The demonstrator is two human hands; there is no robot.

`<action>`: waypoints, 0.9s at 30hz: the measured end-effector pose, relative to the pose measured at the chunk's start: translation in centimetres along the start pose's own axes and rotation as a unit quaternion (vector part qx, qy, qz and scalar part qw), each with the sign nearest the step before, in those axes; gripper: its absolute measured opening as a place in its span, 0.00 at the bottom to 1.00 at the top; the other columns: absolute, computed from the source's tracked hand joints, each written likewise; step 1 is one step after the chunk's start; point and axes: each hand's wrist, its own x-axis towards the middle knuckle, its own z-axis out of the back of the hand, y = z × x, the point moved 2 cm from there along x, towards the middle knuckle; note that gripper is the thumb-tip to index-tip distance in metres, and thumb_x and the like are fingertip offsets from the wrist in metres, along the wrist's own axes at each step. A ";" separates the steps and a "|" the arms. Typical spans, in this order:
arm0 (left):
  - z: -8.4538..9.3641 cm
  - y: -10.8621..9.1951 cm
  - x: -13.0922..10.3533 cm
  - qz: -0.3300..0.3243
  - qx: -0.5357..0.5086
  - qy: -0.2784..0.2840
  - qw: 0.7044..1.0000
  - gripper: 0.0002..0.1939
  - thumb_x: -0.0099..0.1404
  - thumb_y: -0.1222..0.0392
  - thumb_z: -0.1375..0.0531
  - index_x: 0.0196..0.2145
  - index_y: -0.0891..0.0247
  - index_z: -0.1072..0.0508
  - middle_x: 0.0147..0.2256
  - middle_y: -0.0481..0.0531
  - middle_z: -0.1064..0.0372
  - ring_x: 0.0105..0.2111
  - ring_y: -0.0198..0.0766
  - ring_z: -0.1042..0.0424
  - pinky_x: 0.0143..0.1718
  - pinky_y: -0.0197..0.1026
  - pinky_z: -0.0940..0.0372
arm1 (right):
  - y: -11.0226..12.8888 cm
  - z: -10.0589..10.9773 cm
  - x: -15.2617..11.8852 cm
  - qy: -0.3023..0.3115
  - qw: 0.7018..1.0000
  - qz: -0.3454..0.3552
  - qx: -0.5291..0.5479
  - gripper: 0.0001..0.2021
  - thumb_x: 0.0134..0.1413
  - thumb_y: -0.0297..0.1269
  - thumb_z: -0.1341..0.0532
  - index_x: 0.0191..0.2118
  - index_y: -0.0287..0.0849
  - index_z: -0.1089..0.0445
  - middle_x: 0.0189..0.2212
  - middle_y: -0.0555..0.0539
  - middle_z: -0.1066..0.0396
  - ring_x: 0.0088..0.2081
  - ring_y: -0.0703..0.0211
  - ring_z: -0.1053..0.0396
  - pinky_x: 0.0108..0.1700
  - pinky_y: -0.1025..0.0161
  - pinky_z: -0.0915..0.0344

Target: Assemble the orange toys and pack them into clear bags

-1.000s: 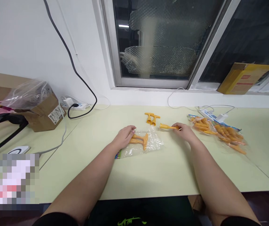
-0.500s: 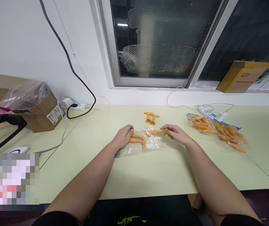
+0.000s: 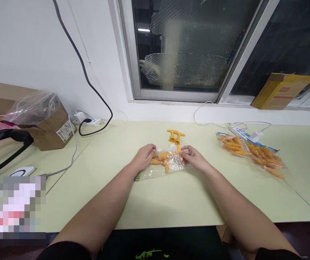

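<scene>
My left hand point(image 3: 145, 156) is closed on the left part of a clear plastic bag point(image 3: 151, 174) lying on the table. Inside the bag are orange plastic pieces point(image 3: 159, 162), partly covered by my left fingers. My right hand point(image 3: 192, 157) pinches the T-shaped handle of an orange plastic T-handled piece point(image 3: 179, 149) at the bag's right end. The shaft of this piece points left, within the clear film. Just beyond the bag, two orange T-handled cones point(image 3: 175, 137) stand side by side, handles up.
Two clear bags of orange pieces point(image 3: 265, 155) lie at the right, near a power strip point(image 3: 241, 133). At the left are a cardboard box point(image 3: 50, 135), a black cable point(image 3: 90, 85) and a white round-marked pad point(image 3: 22, 171). A yellow carton point(image 3: 282, 92) leans by the window.
My right hand has moved left with the orange T-handled piece, whose shaft now lies deeper in the bag. My left hand stays on the bag. The view has shifted slightly.
</scene>
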 end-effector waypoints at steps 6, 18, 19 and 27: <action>0.0 0.0 0.0 -0.002 -0.005 -0.018 1.000 0.13 0.75 0.56 0.55 0.45 0.59 0.32 0.41 0.52 0.30 0.42 0.43 0.31 0.46 0.46 0.37 | 0.2 -1.4 -0.1 -0.026 0.998 0.054 -0.016 0.15 0.53 0.44 0.33 0.39 0.45 0.37 0.24 0.55 0.28 0.26 0.64 0.31 0.34 0.64 0.32; 0.3 -0.4 0.1 -0.005 0.026 -0.029 0.999 0.13 0.74 0.55 0.54 0.44 0.58 0.31 0.41 0.51 0.29 0.42 0.42 0.31 0.48 0.46 0.36 | -0.3 -2.5 -0.2 0.049 0.982 -0.126 0.130 0.09 0.57 0.40 0.34 0.39 0.40 0.23 0.33 0.44 0.22 0.32 0.59 0.25 0.39 0.62 0.25; 0.3 -0.5 0.1 -0.006 0.031 -0.028 0.999 0.13 0.74 0.55 0.54 0.44 0.58 0.31 0.41 0.51 0.29 0.43 0.42 0.30 0.49 0.47 0.36 | -0.4 -2.4 -0.1 0.057 0.978 -0.131 0.152 0.09 0.56 0.38 0.34 0.39 0.39 0.23 0.33 0.44 0.22 0.32 0.60 0.25 0.38 0.63 0.25; 0.2 -2.1 -0.5 -0.005 0.082 0.015 0.997 0.14 0.76 0.55 0.56 0.46 0.54 0.31 0.44 0.47 0.27 0.47 0.41 0.29 0.67 0.61 0.55 | -0.4 -2.6 0.3 0.028 0.973 -0.115 0.197 0.09 0.54 0.34 0.31 0.37 0.44 0.32 0.27 0.51 0.27 0.26 0.65 0.27 0.37 0.63 0.23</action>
